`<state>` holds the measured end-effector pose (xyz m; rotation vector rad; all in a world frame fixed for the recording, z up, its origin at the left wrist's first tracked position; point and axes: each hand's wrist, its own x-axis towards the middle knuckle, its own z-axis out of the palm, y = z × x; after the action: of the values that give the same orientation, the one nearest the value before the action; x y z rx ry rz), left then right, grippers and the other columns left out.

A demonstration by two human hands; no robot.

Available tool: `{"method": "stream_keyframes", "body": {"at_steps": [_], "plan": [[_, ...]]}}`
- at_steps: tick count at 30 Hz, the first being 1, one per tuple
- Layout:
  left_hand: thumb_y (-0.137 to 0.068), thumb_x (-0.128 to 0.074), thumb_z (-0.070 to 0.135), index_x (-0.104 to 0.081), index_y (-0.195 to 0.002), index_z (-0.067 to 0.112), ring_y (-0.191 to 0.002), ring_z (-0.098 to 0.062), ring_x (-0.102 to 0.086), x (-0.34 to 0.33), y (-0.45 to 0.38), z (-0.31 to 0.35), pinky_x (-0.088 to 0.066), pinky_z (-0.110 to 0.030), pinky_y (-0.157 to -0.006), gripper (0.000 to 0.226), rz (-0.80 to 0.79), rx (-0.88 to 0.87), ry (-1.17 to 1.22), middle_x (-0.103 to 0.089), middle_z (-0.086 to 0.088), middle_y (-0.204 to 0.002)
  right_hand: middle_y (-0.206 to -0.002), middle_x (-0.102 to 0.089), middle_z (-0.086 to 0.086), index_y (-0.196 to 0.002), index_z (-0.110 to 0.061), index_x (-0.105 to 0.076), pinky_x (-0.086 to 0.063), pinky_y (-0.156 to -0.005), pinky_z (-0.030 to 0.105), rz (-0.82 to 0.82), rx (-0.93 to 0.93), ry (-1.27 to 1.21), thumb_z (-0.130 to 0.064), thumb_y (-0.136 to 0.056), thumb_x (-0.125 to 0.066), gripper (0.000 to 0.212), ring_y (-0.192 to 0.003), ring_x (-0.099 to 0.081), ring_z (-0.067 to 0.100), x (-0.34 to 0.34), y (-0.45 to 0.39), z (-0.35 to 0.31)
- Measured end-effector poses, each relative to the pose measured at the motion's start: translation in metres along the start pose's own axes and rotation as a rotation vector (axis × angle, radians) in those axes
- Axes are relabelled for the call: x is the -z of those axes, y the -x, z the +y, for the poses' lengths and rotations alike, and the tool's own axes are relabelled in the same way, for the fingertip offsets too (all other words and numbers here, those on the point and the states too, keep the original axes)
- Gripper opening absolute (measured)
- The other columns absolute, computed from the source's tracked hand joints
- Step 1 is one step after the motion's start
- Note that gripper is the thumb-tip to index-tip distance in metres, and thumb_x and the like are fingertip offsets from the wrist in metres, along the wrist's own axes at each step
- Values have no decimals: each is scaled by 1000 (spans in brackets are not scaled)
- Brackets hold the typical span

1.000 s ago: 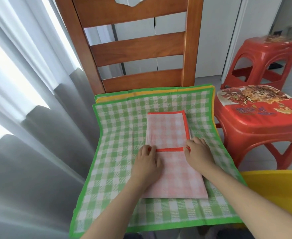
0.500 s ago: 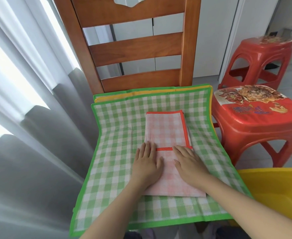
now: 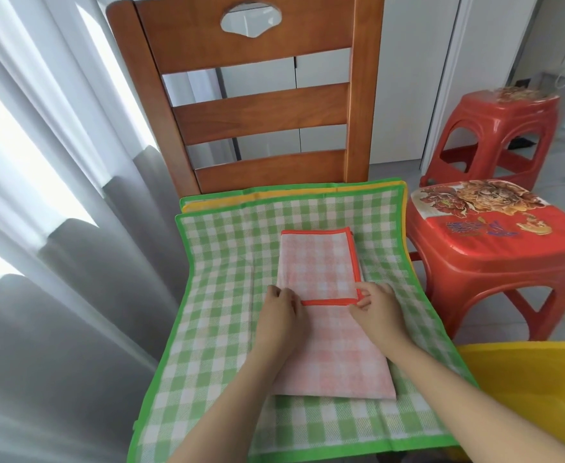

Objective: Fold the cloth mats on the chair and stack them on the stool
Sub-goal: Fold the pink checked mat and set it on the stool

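A pink checked mat with a red border (image 3: 321,262), partly folded, lies on a green checked mat (image 3: 227,279) spread over the wooden chair (image 3: 257,111). A yellow-edged mat (image 3: 227,204) peeks out beneath at the back. My left hand (image 3: 279,310) rests on the pink mat at the left end of its red folded edge. My right hand (image 3: 374,307) pinches that edge's right corner between thumb and fingers. The near red stool (image 3: 508,248) stands right of the chair with nothing on its top.
A second red stool (image 3: 498,135) stands farther back on the right. Grey curtains (image 3: 57,262) hang close on the left. A yellow object (image 3: 535,389) sits at the lower right. White cabinet doors are behind the chair.
Both hands shifted apart along the red folded edge; the right hand went from lying flat to pinching the corner. The view tilted up slightly.
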<state>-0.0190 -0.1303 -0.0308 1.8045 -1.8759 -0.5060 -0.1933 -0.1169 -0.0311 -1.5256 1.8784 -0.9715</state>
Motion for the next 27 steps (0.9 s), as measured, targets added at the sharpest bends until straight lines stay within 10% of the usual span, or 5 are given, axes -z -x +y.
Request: {"method": "stream_keyframes", "body": {"at_steps": [8, 13, 17, 27], "plan": [[-91, -50, 29, -49, -125, 10, -98, -25, -58, -8, -38, -6, -38, -28, -76, 39, 121, 355, 199, -50, -8, -124, -72, -62, 1, -94, -2, -63, -57, -66, 36, 94, -259, -210, -7, -84, -66, 12, -68, -66, 24, 2, -29, -4], [-85, -54, 26, -54, -77, 17, -67, -17, -54, -5, -51, -12, -39, -27, -57, 12, 87, 433, 266, -54, 6, -70, -62, -62, 5, -82, -8, -63, -46, -48, 23, 70, -305, -194, -9, -86, -64, 4, -52, -61, 18, 3, -41, -2], [-81, -59, 26, -54, -66, 15, -55, -18, -49, -1, -50, -19, -39, -27, -55, 19, 40, 440, 464, -53, 3, -53, -70, -66, 6, -88, -8, -61, -57, -64, 31, 14, -334, -307, -13, -84, -68, 9, -62, -66, 19, 7, -45, 3], [-91, -55, 43, -61, -113, 9, -85, -23, -71, 21, -36, -29, -58, -32, -80, 41, -102, 447, 1004, -67, -9, -105, -101, -65, 7, -108, -14, -58, -58, -69, 26, -208, -345, -691, -23, -88, -62, 22, -83, -67, 20, 28, -43, 6]]}}
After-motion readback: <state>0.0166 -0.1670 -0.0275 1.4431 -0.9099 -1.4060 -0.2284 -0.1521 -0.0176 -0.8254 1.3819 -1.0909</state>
